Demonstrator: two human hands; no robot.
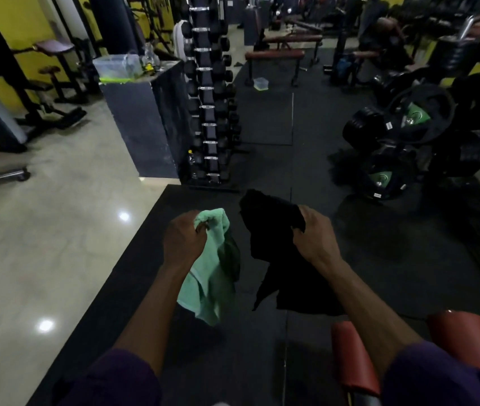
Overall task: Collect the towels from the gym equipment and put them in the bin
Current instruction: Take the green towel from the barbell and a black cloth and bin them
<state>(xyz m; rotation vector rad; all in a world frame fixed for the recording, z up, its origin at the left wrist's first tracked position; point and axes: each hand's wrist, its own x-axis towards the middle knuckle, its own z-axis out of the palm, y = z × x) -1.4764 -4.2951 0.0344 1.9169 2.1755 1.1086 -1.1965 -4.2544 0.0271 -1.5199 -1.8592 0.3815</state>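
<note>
- Left hand [184, 240] clenched on the top of a mint-green towel [208, 276]; the cloth hangs below the fist, over the black rubber floor mat [265, 171].
- Right hand [315, 237] clenched on a black towel [274, 244], bunched above the knuckles and draping down; the two towels hang just beside each other, near.
- Small clear plastic bin [261, 83] sits on the mat far ahead, beside a red-padded bench [274, 55].
- Dumbbell rack [208, 92] stands far left of centre; stacked weight plates [394, 124] far right.
- Red pads [353, 358] near right, under the right forearm.
</note>
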